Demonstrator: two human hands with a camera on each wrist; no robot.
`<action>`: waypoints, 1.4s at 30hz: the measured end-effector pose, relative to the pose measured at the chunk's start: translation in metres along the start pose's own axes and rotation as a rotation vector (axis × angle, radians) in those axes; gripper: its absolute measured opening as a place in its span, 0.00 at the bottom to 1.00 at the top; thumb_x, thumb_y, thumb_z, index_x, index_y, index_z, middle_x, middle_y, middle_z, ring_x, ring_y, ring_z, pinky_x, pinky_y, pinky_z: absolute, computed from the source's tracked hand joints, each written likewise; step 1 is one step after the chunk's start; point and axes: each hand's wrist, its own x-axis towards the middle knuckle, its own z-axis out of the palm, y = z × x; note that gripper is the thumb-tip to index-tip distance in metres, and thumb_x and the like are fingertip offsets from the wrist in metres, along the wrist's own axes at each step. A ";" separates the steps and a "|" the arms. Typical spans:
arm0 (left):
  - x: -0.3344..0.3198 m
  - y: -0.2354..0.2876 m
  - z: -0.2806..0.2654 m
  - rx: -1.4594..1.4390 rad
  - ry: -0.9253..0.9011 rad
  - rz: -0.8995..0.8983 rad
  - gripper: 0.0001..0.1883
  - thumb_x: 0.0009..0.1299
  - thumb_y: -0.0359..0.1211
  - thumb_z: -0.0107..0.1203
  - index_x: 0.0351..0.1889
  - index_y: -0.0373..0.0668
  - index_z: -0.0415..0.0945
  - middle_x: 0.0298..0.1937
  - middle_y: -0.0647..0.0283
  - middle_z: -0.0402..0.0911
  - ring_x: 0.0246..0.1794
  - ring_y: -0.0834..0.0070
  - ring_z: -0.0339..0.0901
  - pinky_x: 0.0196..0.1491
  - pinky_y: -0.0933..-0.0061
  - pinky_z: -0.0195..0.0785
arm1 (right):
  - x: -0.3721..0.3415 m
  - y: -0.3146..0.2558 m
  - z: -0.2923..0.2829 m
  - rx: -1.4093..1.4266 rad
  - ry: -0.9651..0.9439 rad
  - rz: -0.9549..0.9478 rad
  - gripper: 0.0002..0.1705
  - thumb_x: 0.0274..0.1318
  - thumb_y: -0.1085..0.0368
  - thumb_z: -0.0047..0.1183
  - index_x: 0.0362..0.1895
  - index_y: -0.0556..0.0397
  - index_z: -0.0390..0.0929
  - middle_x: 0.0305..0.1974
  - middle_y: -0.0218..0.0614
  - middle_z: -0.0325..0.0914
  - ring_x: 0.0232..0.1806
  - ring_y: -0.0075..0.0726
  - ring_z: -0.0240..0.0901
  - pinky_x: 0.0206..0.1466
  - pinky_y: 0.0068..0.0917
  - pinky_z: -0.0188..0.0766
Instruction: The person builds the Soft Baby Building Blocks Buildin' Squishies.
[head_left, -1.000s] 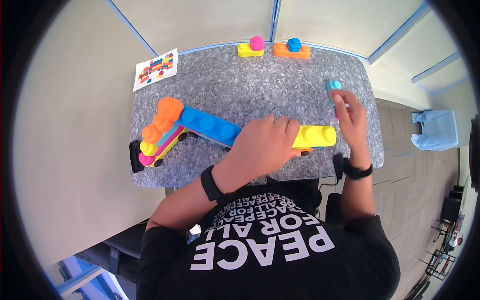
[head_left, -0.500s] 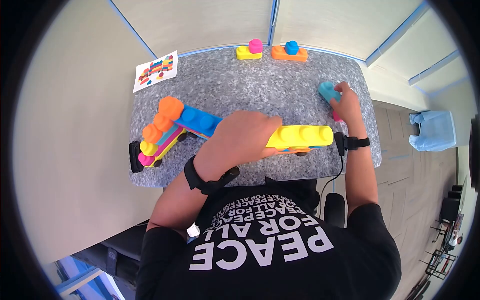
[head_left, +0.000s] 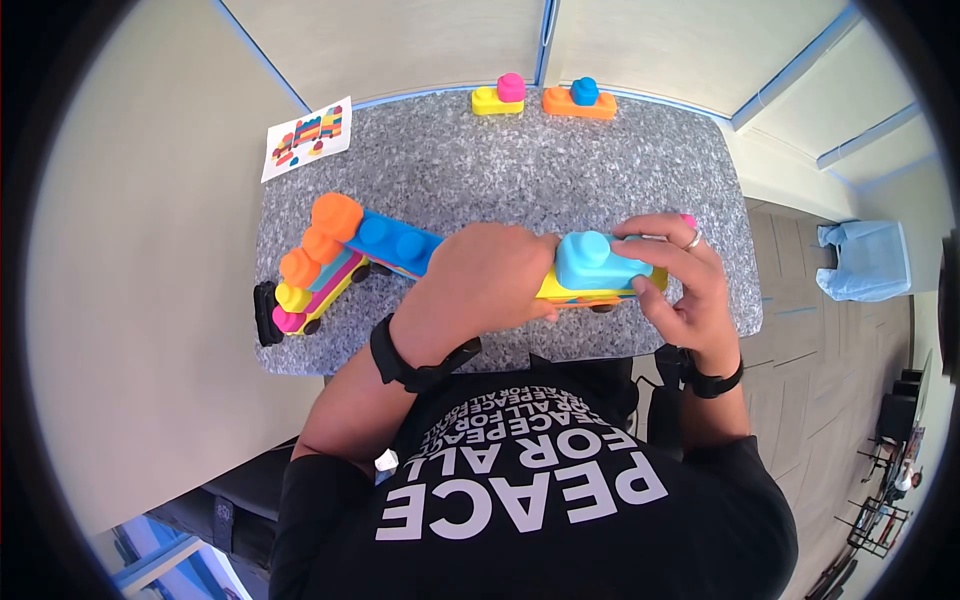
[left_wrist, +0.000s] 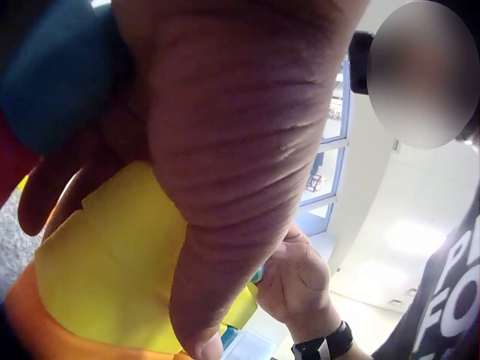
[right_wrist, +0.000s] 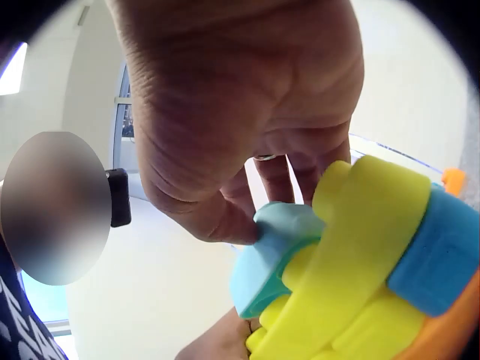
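Note:
On the grey speckled table (head_left: 480, 165) is a train of toy building blocks, its right-hand car topped by a long yellow block (right_wrist: 367, 232). My left hand (head_left: 485, 280) grips that car near its left end, thumb on the near side in the left wrist view. Between thumb and fingers my right hand (head_left: 690, 275) pinches a light blue block (head_left: 582, 262). This block sits tilted against the yellow studs in the right wrist view. Left of my left hand run a long blue block (head_left: 385, 242) and a front car (head_left: 335, 280) with orange blocks on top.
Along the back edge stand a yellow block (head_left: 487, 102) bearing a pink one, and an orange block (head_left: 560, 103) bearing a blue one. A picture card (head_left: 308, 140) lies back left. Behind my right hand shows a bit of a pink block (head_left: 688, 219).
My right hand has taken the light blue block from the table's right side and brought it left onto the yellow block. My left hand has shifted left along the train.

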 end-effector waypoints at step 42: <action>-0.010 -0.010 0.009 -0.272 0.250 0.182 0.27 0.75 0.50 0.77 0.62 0.46 0.79 0.44 0.52 0.92 0.45 0.44 0.92 0.44 0.43 0.82 | -0.075 0.182 -0.038 -0.347 -0.092 0.518 0.38 0.56 0.75 0.79 0.73 0.49 0.86 0.73 0.42 0.88 0.70 0.59 0.87 0.72 0.48 0.83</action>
